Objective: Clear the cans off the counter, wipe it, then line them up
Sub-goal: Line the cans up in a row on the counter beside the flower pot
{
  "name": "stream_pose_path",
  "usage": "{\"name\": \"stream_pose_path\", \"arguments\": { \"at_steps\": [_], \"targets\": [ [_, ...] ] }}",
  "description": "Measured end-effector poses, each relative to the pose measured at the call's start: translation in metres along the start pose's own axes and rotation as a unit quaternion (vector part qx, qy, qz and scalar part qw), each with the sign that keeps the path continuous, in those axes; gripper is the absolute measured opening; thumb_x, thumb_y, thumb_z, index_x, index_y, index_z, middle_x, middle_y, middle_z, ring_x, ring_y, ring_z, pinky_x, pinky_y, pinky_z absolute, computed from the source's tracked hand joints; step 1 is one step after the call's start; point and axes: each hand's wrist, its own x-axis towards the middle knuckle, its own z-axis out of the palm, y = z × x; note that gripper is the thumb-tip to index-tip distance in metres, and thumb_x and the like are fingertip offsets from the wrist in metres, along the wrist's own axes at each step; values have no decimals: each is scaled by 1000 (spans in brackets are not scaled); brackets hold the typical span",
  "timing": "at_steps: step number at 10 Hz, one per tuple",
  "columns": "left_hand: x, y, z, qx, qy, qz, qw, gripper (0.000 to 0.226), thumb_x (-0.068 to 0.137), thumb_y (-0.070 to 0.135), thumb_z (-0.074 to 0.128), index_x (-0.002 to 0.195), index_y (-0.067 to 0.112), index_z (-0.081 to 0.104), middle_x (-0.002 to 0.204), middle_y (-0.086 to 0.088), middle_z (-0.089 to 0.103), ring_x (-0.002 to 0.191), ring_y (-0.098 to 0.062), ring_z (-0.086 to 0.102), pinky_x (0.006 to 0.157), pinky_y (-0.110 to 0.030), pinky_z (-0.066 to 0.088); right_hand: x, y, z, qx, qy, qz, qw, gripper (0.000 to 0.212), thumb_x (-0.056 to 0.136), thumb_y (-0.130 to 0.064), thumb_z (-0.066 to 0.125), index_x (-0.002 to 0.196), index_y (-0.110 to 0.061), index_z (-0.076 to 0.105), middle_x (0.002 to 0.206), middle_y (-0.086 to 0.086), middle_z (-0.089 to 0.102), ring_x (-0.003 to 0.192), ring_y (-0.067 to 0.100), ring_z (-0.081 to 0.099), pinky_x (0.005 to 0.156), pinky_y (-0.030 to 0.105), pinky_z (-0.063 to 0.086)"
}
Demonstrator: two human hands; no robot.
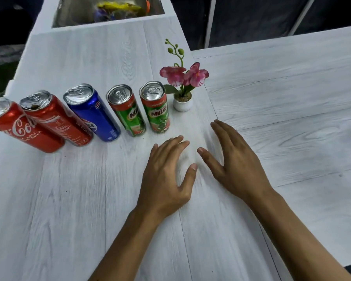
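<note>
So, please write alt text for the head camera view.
Five upright cans line a white counter: two Coca-Cola cans, a Pepsi can, two Milo cans, then a potted orchid. The left hand and right hand are open, empty.

only two hands and two forearms of the person show, all unclothed. the left hand (166, 179) is slim, with long fingers (175, 146) and short, rounded nails; its thumbnail (194, 166) is trimmed close. the right hand (238, 165) has the same build, with tendons faintly ridged across its back. the left forearm (130, 246) and right forearm (304, 236) are lean, with light creases at each wrist.
</note>
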Motion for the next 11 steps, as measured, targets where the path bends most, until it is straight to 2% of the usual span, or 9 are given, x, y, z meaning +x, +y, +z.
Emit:
{"name": "stream_pose_path", "arguments": {
  "at_steps": [2,4,5,6,7,8,9,10,11],
  "targets": [
    [14,-1,11,7,-6,29,1000,59,96,43,60,149,20,50,159,6,45,150,-9,35,125,-45,26,35,19,5,56,5,13,998,77,99,-56,55,157,-9,37,162,7,41,149,21,37,117,30,31],
    [25,-2,21,42,-19,72,996,62,95,44,64,149,17,51,160,2,44,153,-12,32,125,-50,24,77,31,16,127,2,18,992,78,94,-57,66,154,-13,43,155,5,48,141,21,46,113,36,42],
    [29,-3,26,52,-30,80,995,63,95,45,64,150,17,50,161,2,42,154,-14,30,124,-52,24,98,33,22,129,-6,8,992,80,91,-58,69,152,-13,44,154,5,50,139,20,48,109,28,38],
    [30,-5,31,64,-49,85,993,64,95,47,62,151,17,49,164,2,38,156,-13,25,124,-53,22,116,33,29,131,-15,-11,991,81,90,-58,71,151,-12,46,152,6,52,137,21,50,107,26,37],
    [31,-7,34,85,-70,92,990,63,95,49,61,150,19,50,166,2,33,157,-12,20,125,-53,19,130,31,36,136,-28,-26,990,83,86,-61,72,147,-10,50,143,8,58,131,23,53,105,32,42],
    [32,-8,35,96,-80,93,988,61,95,50,60,148,20,52,167,1,32,158,-13,18,126,-53,18,141,28,40,138,-22,-48,989,74,83,-62,75,133,-10,60,124,9,64,116,24,57,97,35,45],
    [32,-8,35,96,-82,93,988,61,96,49,60,148,19,52,167,1,32,158,-14,19,126,-52,18,149,26,43,136,-7,-64,989,62,84,-58,76,119,-8,66,116,10,67,110,26,59,95,43,46],
    [32,-8,35,97,-82,95,987,60,96,49,60,148,19,53,167,1,32,157,-14,20,126,-52,18,151,25,45,139,6,-62,988,53,86,-51,76,112,-6,68,111,13,68,106,28,60,92,46,46],
    [33,-8,35,97,-83,95,987,60,96,49,60,147,19,53,167,1,32,157,-14,20,126,-52,18,153,26,44,142,6,-58,988,54,86,-52,77,112,-6,68,111,12,69,106,28,60,91,45,47]
  ]
}}
